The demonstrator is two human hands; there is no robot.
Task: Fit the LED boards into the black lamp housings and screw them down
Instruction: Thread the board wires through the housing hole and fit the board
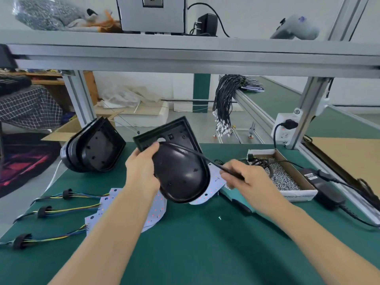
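your left hand [141, 171] grips a black lamp housing [178, 171] by its left edge, thumb hooked over the rim near the flat square end, and holds it tilted above the green table [195, 254], hollow side towards you. your right hand [244, 179] pinches a black cable [195, 154] between curled fingers just to the right of the housing; the cable runs from the round hole near the housing's upper end, across its inside, to your fingers. under the housing a white led board [207, 194] lies flat on the table, partly hidden by it. more led boards [127, 210] lie overlapped to the left under your left forearm, each with a bundle of coloured wires [61, 210] trailing left to a black connector. a stack of black housings [92, 149] stands on edge at the table's far left corner. to the right sits a cardboard box of screws [283, 177], open on top, with a coiled black lead resting on its near end. a black power adapter [320, 184] lies just beside the box on its right, and its lead runs on towards the table's right edge
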